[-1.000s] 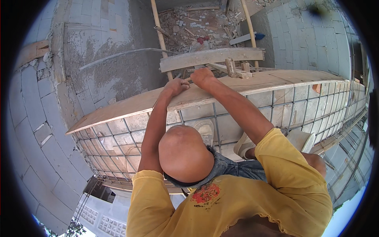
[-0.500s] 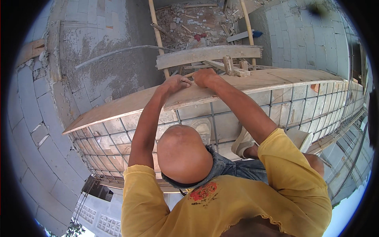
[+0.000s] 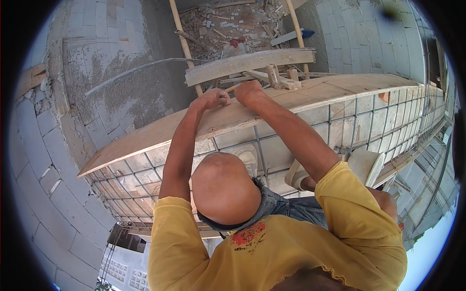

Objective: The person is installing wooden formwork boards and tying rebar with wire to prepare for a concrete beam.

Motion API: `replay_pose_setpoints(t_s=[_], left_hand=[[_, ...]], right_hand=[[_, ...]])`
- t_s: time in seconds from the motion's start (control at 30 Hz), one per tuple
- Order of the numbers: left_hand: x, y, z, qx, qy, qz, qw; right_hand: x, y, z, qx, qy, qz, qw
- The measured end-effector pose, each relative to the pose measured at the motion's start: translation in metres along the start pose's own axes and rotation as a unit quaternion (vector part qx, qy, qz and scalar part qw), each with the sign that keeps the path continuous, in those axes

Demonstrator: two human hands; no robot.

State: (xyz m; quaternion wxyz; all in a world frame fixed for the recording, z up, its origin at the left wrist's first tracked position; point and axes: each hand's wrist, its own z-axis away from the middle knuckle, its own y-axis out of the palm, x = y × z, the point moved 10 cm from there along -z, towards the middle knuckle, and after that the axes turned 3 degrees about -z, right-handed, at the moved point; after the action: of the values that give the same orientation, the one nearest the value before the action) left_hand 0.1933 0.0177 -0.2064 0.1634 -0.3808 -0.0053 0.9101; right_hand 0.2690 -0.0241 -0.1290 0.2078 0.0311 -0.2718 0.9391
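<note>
Both my hands are at the far edge of a long plywood board (image 3: 194,123) that lies along a grid of steel rebar (image 3: 257,140). My left hand (image 3: 212,98) rests on the board with its fingers curled in a pinch; anything between the fingertips is too small to make out. Just to its right, my right hand (image 3: 249,92) is closed in a fist. A slim yellowish-brown wooden stick (image 3: 232,88) sticks out from this fist toward the left hand. How far it runs inside the fist is hidden.
Past the board, a thick plank (image 3: 247,65) crosses between two bamboo poles (image 3: 182,43), above rubble (image 3: 233,29). Short wood blocks (image 3: 274,77) stand on the board, right of my hands. Block walls (image 3: 116,39) rise on both sides. My feet (image 3: 296,174) are among the rebar.
The whole view has shifted slightly, so the board, plank and poles appear a little farther left and up. My hands keep nearly the same place and grip at the board's far edge.
</note>
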Motion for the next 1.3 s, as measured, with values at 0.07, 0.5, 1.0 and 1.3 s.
replay_pose_setpoints(t_s=[0.07,0.5,1.0,1.3], left_hand=[[0.007,0.001,-0.007,-0.002,-0.005,0.007,1.0],[0.043,0.003,-0.01,-0.006,-0.16,0.022,0.987],[0.037,0.007,0.008,-0.017,-0.128,0.124,0.984],[0.027,0.002,0.046,-0.002,-0.046,0.099,0.994]], right_hand=[[-0.006,-0.002,0.006,-0.009,-0.015,0.01,1.0],[-0.02,-0.034,0.066,-0.114,-0.064,0.011,0.991],[-0.003,-0.07,0.078,-0.15,-0.095,-0.085,0.98],[0.016,-0.065,0.107,-0.124,-0.103,-0.14,0.977]])
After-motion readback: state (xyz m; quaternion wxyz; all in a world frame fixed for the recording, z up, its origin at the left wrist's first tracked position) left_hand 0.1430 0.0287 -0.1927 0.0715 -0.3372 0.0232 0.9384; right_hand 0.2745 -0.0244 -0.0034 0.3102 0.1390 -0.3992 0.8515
